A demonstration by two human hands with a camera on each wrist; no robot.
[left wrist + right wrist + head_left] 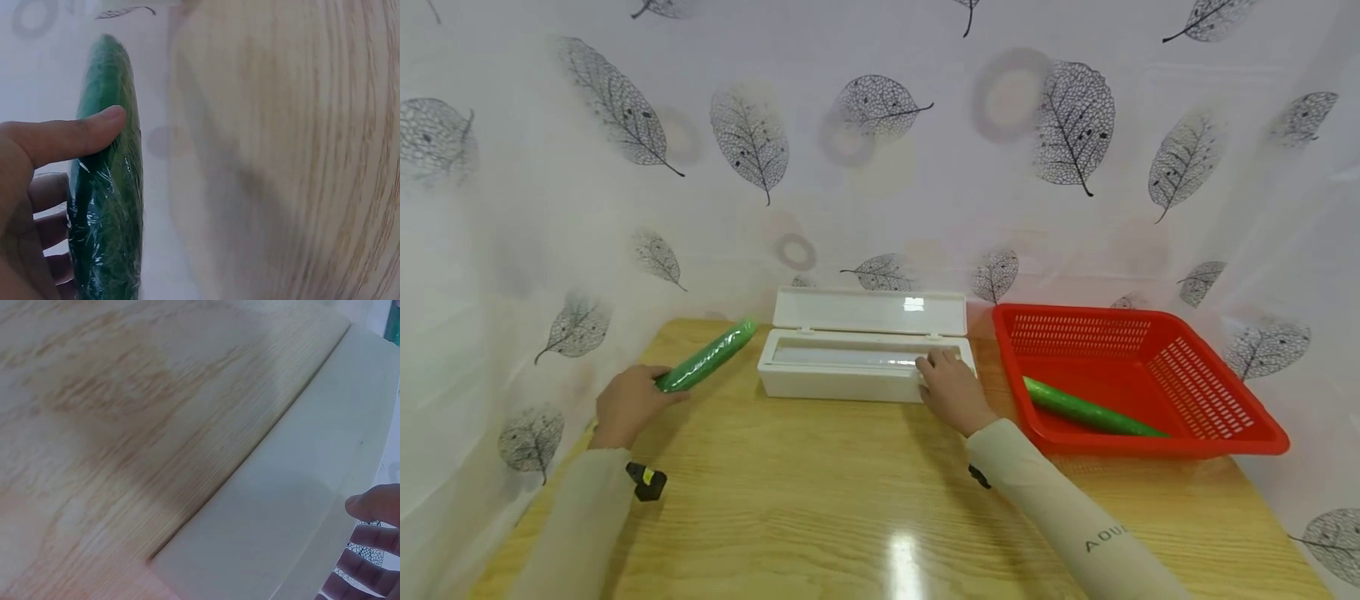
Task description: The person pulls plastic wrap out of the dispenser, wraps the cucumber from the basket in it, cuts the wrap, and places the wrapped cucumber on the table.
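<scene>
Left hand [634, 404]: long green cucumber in clear, shiny film [709, 358] gripped between thumb and fingers, held tilted left of box. Right hand [952, 387]: thumb and fingers spread apart, placed at right end of open white rectangular box [842, 386] — pale roll [835, 357] laid inside, white lid [865, 312] raised behind. Farther right, second green cucumber [1082, 408] laid in red plastic mesh basket [1232, 448]. Box and basket set on pale wood-grain desk [790, 500].

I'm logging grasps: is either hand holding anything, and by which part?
The left hand holds a wrapped green cucumber by its near end; whether the right hand grips the white box cannot be told.
</scene>
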